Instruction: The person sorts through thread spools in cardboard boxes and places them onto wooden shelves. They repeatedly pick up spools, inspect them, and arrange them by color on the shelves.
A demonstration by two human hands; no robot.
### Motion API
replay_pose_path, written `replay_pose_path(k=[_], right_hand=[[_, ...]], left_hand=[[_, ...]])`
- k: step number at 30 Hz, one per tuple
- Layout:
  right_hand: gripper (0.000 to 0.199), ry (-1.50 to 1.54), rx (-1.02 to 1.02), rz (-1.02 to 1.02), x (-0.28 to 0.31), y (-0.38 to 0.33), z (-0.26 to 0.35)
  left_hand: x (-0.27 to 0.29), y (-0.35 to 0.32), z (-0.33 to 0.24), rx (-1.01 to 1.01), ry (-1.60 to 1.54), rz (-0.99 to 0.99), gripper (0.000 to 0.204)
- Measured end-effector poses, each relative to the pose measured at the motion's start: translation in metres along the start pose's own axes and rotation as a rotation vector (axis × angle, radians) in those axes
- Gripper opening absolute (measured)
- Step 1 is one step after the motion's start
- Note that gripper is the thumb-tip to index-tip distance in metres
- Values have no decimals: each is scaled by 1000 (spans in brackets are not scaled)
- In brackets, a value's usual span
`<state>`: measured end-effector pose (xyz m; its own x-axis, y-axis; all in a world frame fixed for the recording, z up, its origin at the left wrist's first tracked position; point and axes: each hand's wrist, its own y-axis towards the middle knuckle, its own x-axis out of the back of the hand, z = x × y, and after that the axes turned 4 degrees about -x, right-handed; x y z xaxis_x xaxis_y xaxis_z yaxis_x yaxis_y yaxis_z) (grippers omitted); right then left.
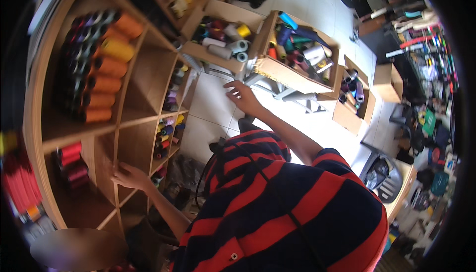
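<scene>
My left hand (131, 177) is at the wooden shelf unit (79, 142), its fingertips by the edge of an upright divider. It holds nothing I can see, and its fingers are partly extended; whether they touch the wood I cannot tell. Beside it, a lower compartment holds red and dark pink thread spools (73, 162). In the compartment above are stacked orange thread cones (105, 84) with a yellow cone (117, 49) among them. My right hand (243, 98) hangs in the air with fingers apart and nothing in them, nearest the open cardboard boxes.
One cardboard box (292, 76) full of mixed thread cones is raised on a stand. Another box (218, 60) of cones stands to its left, and a smaller one (353, 119) to its right. A dark plastic chair (389, 185) is at right. Smaller shelf compartments hold coloured spools (164, 136).
</scene>
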<state>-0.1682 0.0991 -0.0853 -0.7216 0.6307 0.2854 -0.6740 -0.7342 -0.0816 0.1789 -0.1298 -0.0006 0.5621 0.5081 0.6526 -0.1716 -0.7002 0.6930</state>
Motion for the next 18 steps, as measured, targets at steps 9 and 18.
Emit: replay_pose_path(k=[9, 18], right_hand=[[29, -231, -143, -746, 188, -2, -127], [60, -417, -617, -594, 247, 42, -167]], left_hand=[[-112, -47, -230, -163, -526, 627, 14], [-201, -69, -388, -336, -960, 1201, 14]])
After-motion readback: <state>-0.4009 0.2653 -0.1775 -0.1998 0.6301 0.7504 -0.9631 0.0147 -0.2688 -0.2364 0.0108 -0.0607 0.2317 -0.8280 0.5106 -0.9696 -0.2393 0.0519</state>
